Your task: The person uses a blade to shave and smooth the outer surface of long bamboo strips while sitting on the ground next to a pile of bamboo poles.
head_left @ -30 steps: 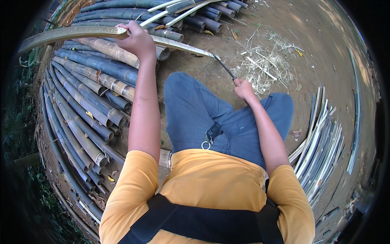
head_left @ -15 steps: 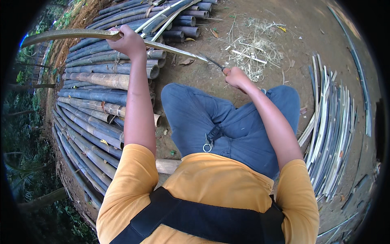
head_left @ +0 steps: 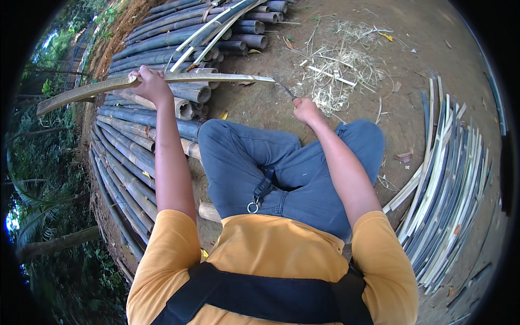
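Note:
My left hand (head_left: 150,88) is stretched out far to the left, its fingers wrapped round a long split bamboo strip (head_left: 222,77). One part of the strip reaches right across the bamboo poles, its pale inner side showing; the other bows down past my hand to the far left. In front of my knees, my right hand (head_left: 308,111) grips a knife by its handle. The dark, narrow knife blade (head_left: 285,90) points up and left, with its tip close to the strip's right end. Whether blade and strip touch, I cannot tell.
Cut bamboo poles (head_left: 162,116) lie stacked along the left, with several split strips (head_left: 211,33) on top. Pale shavings (head_left: 338,76) litter the ground ahead. A bundle of thin bamboo slats (head_left: 447,200) lies at my right. My bent legs (head_left: 249,157) are between my arms.
My left hand has shifted left and lower in the picture, and the strip lies more level. My right hand has moved slightly left and down. The whole view has turned a little.

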`<state>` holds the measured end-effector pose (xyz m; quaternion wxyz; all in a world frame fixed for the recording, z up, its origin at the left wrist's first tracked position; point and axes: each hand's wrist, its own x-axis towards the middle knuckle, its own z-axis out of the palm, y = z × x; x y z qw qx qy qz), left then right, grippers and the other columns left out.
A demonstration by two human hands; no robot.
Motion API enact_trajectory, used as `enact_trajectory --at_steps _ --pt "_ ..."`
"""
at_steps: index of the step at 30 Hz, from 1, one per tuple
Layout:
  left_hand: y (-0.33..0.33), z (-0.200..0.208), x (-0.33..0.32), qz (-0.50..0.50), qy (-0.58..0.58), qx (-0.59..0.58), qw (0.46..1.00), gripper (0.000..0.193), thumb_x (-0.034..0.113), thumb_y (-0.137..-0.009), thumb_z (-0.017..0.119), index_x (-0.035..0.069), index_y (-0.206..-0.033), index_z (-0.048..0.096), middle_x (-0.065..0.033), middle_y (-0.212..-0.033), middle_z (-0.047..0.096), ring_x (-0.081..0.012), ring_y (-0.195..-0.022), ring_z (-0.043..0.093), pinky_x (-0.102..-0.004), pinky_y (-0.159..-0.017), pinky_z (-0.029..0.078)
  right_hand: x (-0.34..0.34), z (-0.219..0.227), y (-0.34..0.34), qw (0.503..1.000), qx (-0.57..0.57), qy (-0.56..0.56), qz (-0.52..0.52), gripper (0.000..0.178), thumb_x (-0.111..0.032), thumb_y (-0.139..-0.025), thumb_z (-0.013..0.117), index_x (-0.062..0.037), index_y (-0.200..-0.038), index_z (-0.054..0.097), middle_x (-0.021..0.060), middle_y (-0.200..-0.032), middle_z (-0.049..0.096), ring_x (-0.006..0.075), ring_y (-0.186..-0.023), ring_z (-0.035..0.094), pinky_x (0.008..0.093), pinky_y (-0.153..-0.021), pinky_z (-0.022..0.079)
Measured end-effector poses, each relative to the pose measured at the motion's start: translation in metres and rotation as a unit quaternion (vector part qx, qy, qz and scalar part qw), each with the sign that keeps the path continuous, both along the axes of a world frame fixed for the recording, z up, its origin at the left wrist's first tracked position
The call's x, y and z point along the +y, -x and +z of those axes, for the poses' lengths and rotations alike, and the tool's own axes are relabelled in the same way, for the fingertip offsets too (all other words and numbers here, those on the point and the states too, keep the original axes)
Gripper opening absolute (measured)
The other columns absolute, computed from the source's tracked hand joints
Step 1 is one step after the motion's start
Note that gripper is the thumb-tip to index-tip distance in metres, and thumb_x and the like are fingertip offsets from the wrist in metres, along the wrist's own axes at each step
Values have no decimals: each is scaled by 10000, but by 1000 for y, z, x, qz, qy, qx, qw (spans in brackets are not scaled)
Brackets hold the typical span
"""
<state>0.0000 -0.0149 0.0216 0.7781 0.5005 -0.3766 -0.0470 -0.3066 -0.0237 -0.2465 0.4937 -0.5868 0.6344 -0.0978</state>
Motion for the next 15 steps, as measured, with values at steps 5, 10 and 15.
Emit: enact_trajectory --at_steps 5,10,15 --pt "1 -4 8 6 -7 -3 1000 228 -5 -959 491 136 -983 313 -22 -677 429 -100 -505 391 -312 -496 393 13 -16 -11 999 -19 23 34 330 -308 -981 543 -26 -1103 664 252 -1060 691 420 -1035 654 490 -881 501" --pt "4 -4 11 -11 6 -4 1000 231 -16 -955 502 123 -988 320 -35 -725 455 -95 -514 418 -312 -509 422 10 -22 -16 997 -35 63 24 286 -279 -987 537 -8 -983 628 248 -917 688 425 -916 663 502 -803 491" --pt "-8 -12 25 -12 -5 5 1000 215 -5 -965 506 114 -1008 331 -33 -758 467 -94 -511 429 -297 -521 423 20 -11 -27 996 -23 64 56 273 -292 -976 559 -29 -1019 620 248 -958 688 426 -952 662 510 -814 500"
